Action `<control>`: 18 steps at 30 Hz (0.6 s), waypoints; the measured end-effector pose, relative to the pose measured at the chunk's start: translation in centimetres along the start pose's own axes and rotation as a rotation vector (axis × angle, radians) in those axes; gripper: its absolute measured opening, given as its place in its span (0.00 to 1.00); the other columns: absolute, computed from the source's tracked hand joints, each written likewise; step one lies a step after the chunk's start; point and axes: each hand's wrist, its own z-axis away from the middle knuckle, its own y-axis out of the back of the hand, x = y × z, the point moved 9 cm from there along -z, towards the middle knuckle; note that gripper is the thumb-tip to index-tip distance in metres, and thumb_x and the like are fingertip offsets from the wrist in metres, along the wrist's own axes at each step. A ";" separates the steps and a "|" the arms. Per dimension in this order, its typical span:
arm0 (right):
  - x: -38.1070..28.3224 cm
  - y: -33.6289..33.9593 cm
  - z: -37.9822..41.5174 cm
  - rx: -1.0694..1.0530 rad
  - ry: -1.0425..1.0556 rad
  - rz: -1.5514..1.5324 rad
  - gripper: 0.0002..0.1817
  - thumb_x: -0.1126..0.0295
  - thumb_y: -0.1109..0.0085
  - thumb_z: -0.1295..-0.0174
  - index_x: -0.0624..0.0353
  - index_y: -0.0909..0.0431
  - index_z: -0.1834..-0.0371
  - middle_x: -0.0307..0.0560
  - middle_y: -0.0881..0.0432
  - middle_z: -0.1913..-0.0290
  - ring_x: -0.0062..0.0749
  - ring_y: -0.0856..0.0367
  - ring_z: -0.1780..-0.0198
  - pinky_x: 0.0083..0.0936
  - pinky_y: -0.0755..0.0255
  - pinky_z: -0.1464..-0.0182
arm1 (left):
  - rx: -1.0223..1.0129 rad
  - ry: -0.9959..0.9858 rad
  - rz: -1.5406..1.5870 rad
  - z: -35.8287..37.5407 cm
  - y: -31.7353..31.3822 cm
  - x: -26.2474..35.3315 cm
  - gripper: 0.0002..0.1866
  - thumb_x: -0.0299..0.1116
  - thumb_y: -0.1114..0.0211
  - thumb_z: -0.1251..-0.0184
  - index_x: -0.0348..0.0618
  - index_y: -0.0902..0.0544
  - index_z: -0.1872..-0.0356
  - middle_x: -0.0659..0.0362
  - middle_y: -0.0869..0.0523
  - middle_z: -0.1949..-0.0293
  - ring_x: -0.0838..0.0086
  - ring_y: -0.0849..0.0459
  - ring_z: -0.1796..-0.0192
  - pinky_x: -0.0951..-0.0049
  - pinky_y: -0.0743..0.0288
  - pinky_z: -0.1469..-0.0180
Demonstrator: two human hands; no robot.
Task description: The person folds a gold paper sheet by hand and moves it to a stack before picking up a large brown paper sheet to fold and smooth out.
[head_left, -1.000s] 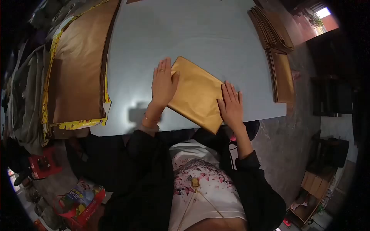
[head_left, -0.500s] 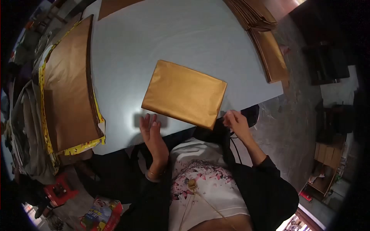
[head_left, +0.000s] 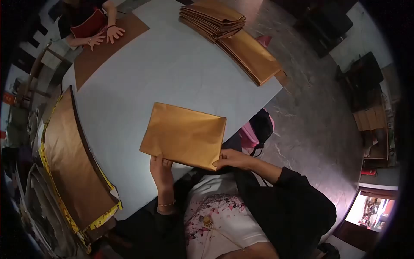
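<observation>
A folded gold sheet (head_left: 183,134), smooth and rectangular, is in front of me at the near side of the pale table. My left hand (head_left: 161,172) grips its near edge toward the left corner, with fingertips showing on the top face. At the near right corner, my right hand (head_left: 233,159) pinches the sheet between thumb and fingers. Parts of both hands' fingers are hidden beneath the sheet.
Folded gold sheets (head_left: 211,19) are piled at the table's far right edge, beside more folded ones (head_left: 252,56). Large brown sheets (head_left: 75,159) with yellow wrapping lie at left. Across the table, another person's hands (head_left: 113,34) rest on a brown sheet (head_left: 105,52). A pink and black bag (head_left: 256,131) is by the right edge.
Both hands have closed on the folded gold sheet's near edge and corner; before, they were apart from it. My view has turned, bringing the other person's hands into sight.
</observation>
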 end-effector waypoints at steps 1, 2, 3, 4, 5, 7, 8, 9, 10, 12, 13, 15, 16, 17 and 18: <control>-0.4 -0.3 0.2 0.004 0.000 -0.201 0.27 0.62 0.39 0.35 0.62 0.33 0.37 0.41 0.23 0.48 0.21 0.23 0.52 0.20 0.27 0.50 | -0.006 0.022 0.017 -0.1 -0.1 -0.4 0.19 0.32 0.49 0.27 0.33 0.32 0.40 0.54 0.22 0.48 0.72 0.20 0.48 0.74 0.25 0.50; -0.8 -0.3 -0.1 -0.001 0.016 -0.201 0.27 0.62 0.39 0.35 0.62 0.33 0.37 0.41 0.23 0.48 0.21 0.23 0.52 0.20 0.27 0.50 | -0.014 0.009 0.010 -0.3 -0.4 -0.4 0.19 0.32 0.49 0.27 0.33 0.32 0.40 0.54 0.22 0.48 0.72 0.20 0.48 0.74 0.25 0.50; -1.2 0.4 -0.3 0.050 0.060 -0.397 0.28 0.62 0.39 0.35 0.62 0.35 0.36 0.42 0.25 0.45 0.23 0.24 0.48 0.22 0.28 0.47 | -0.048 0.036 -0.008 -0.3 -0.8 -0.9 0.19 0.32 0.49 0.27 0.33 0.31 0.40 0.54 0.22 0.48 0.72 0.20 0.48 0.73 0.25 0.50; -1.6 1.0 -0.4 0.100 0.100 -0.595 0.30 0.62 0.39 0.35 0.62 0.38 0.34 0.43 0.26 0.42 0.26 0.24 0.45 0.24 0.28 0.45 | -0.079 0.067 -0.026 -0.2 -1.1 -1.3 0.18 0.33 0.49 0.27 0.33 0.31 0.41 0.54 0.22 0.47 0.71 0.20 0.48 0.73 0.24 0.49; -1.8 1.8 -0.7 0.176 0.154 -0.579 0.29 0.63 0.40 0.35 0.62 0.38 0.34 0.45 0.26 0.41 0.29 0.27 0.40 0.27 0.30 0.41 | -0.069 0.034 -0.204 0.0 -0.9 -1.1 0.17 0.33 0.50 0.26 0.33 0.30 0.42 0.54 0.22 0.47 0.71 0.20 0.48 0.72 0.24 0.49; -3.0 2.7 -0.6 0.212 0.223 -0.483 0.29 0.64 0.41 0.35 0.63 0.38 0.34 0.45 0.26 0.41 0.29 0.27 0.40 0.27 0.31 0.41 | -0.093 -0.038 -0.325 -0.2 -0.9 -1.0 0.17 0.33 0.51 0.25 0.33 0.31 0.42 0.54 0.22 0.47 0.70 0.20 0.47 0.71 0.24 0.48; -4.1 3.4 -0.6 0.251 0.285 -0.385 0.29 0.65 0.41 0.35 0.64 0.38 0.34 0.45 0.26 0.41 0.29 0.27 0.40 0.27 0.31 0.40 | -0.112 -0.107 -0.441 -0.3 -1.1 -0.7 0.17 0.33 0.52 0.25 0.32 0.31 0.42 0.53 0.23 0.47 0.69 0.21 0.46 0.70 0.24 0.46; -5.8 3.9 -0.4 0.264 0.417 -0.375 0.28 0.66 0.43 0.34 0.64 0.38 0.34 0.44 0.25 0.43 0.28 0.26 0.42 0.26 0.31 0.41 | -0.109 -0.013 -0.042 -0.2 -1.7 -1.1 0.20 0.33 0.52 0.25 0.32 0.35 0.38 0.51 0.24 0.44 0.66 0.22 0.42 0.68 0.26 0.42; -6.7 5.4 -0.1 0.349 0.388 -0.299 0.26 0.67 0.43 0.34 0.63 0.37 0.35 0.43 0.24 0.45 0.27 0.26 0.44 0.25 0.31 0.42 | -0.112 -0.015 -0.043 -0.1 -1.9 -0.8 0.20 0.33 0.52 0.25 0.32 0.35 0.38 0.51 0.24 0.44 0.66 0.22 0.42 0.68 0.26 0.42; -10.3 8.2 1.7 0.488 0.475 -0.249 0.24 0.67 0.44 0.34 0.63 0.34 0.37 0.39 0.23 0.47 0.25 0.25 0.48 0.23 0.31 0.44 | -0.101 0.028 -0.117 0.1 -1.6 -0.9 0.23 0.34 0.51 0.25 0.33 0.39 0.34 0.47 0.26 0.41 0.63 0.25 0.38 0.67 0.27 0.39; -12.6 9.4 3.0 0.542 0.591 -0.276 0.23 0.68 0.44 0.34 0.63 0.33 0.38 0.38 0.23 0.48 0.24 0.25 0.49 0.22 0.30 0.45 | -0.148 0.003 -0.133 0.2 -1.7 -0.9 0.25 0.34 0.50 0.25 0.32 0.40 0.34 0.45 0.27 0.39 0.62 0.26 0.37 0.68 0.28 0.39; -16.3 13.4 5.9 0.694 0.780 -0.189 0.21 0.69 0.44 0.34 0.62 0.30 0.39 0.38 0.23 0.47 0.25 0.24 0.49 0.23 0.30 0.45 | -0.180 -0.016 -0.138 0.1 -1.7 -1.0 0.25 0.34 0.50 0.26 0.31 0.40 0.34 0.45 0.28 0.39 0.62 0.26 0.36 0.69 0.29 0.38; -17.1 15.9 7.1 0.769 0.852 -0.253 0.21 0.69 0.45 0.34 0.61 0.31 0.38 0.40 0.24 0.46 0.27 0.24 0.48 0.24 0.30 0.45 | -0.308 -0.081 -0.145 -0.3 -1.4 -1.5 0.24 0.33 0.51 0.24 0.31 0.41 0.34 0.44 0.31 0.36 0.63 0.28 0.35 0.71 0.30 0.35; -18.1 18.1 8.5 0.839 0.933 -0.315 0.22 0.70 0.45 0.34 0.61 0.32 0.38 0.42 0.24 0.44 0.29 0.24 0.46 0.24 0.30 0.44 | -0.237 -0.054 -0.161 -0.1 -1.7 -1.3 0.23 0.33 0.51 0.25 0.31 0.40 0.34 0.44 0.31 0.37 0.63 0.27 0.35 0.71 0.30 0.35; -19.0 19.5 9.6 0.873 1.012 -0.382 0.21 0.71 0.46 0.33 0.61 0.33 0.37 0.43 0.25 0.43 0.31 0.24 0.46 0.27 0.29 0.44 | -0.164 -0.026 -0.173 0.3 -1.9 -1.1 0.23 0.32 0.51 0.25 0.30 0.39 0.35 0.44 0.30 0.37 0.63 0.27 0.36 0.72 0.30 0.35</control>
